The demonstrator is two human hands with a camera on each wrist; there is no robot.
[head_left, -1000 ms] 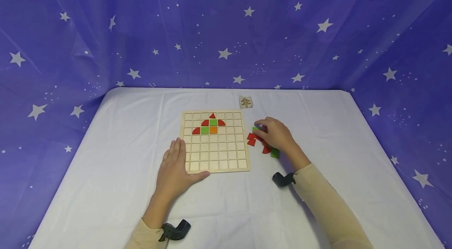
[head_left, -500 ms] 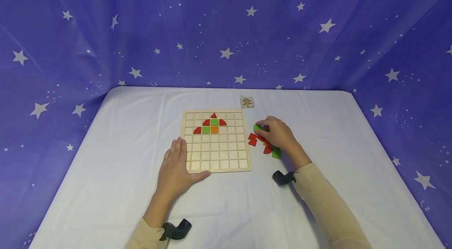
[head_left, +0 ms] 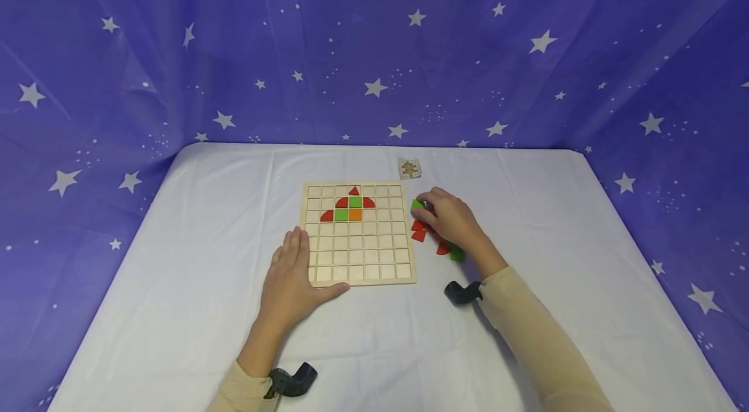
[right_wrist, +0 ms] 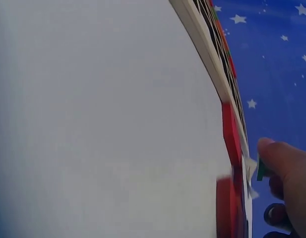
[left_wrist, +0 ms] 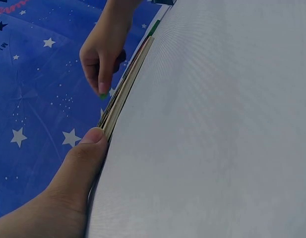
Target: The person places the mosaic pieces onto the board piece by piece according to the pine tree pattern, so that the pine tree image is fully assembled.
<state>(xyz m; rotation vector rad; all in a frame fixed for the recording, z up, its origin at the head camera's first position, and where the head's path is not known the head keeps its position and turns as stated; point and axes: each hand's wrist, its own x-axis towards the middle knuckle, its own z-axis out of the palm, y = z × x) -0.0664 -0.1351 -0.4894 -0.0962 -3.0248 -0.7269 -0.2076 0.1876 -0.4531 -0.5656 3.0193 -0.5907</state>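
pinching a green tile (head_left: 417, 205) with my right fingers (head_left: 432, 199), almost closed around it, i am holding it above the bench (head_left: 526, 204), just beside the wooden board (head_left: 360, 283)'s right edge. my left fingers (head_left: 296, 247) are lying straight, touching the board's left edge. red pieces (head_left: 418, 236) are lying below the tile.

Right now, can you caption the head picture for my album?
Left hand rests against a wooden grid board; right hand pinches a green tile.
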